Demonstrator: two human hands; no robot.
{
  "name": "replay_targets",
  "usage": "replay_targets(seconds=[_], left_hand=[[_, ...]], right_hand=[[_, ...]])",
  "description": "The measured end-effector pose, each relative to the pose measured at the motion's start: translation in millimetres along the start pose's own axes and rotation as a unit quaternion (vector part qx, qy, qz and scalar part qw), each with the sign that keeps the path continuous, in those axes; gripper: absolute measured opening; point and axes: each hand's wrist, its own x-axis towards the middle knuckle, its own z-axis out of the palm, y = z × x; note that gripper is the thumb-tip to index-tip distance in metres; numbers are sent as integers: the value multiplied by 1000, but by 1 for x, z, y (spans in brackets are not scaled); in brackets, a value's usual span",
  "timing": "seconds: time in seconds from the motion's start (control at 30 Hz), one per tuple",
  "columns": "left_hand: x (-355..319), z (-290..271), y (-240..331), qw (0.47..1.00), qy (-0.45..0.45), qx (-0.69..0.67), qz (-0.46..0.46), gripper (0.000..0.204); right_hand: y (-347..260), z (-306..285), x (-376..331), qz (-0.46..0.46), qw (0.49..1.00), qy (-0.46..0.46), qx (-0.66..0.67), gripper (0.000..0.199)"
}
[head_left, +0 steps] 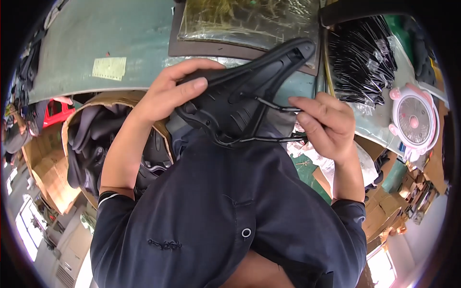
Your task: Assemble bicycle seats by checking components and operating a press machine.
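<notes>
Both forearms rise from the lower edge and bend inward over the chest, meeting at one black bicycle saddle (245, 91) held upside down, above the dark shirt (225, 211) and near the edge of the green table (120, 43). The left hand (165, 93) curls over the saddle's wide rear end, thumb on top and fingers wrapped round the shell, closed on it. The right hand (326, 127) pinches the two thin metal rails (273, 122) beneath the saddle, fingers bent and closed around them. To the left, one open cardboard box (77, 144) holds more black parts, too dark to count. On the far side lies one clear plastic bag of straw-like stuff (245, 19); to the right, one heap of black rods in plastic wrap (360, 57) and one small pink-and-white fan (414, 120). Nothing comes between the hands and the saddle.
</notes>
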Motion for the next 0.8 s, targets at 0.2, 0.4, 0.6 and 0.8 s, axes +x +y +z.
replay_targets(seconds=[0.2,0.4,0.6,0.8], left_hand=[[-18,5,-16,995,21,-94,-34,48],[-21,11,-18,997,14,-68,-22,58],[-20,15,-13,998,33,-46,-33,67],[-19,14,-16,998,40,-30,-26,66]], right_hand=[[7,24,9,-40,998,-32,-43,28],[9,31,13,-98,990,-85,-60,32],[4,27,14,-110,987,-86,-79,32],[4,22,15,-96,990,-72,-78,32]])
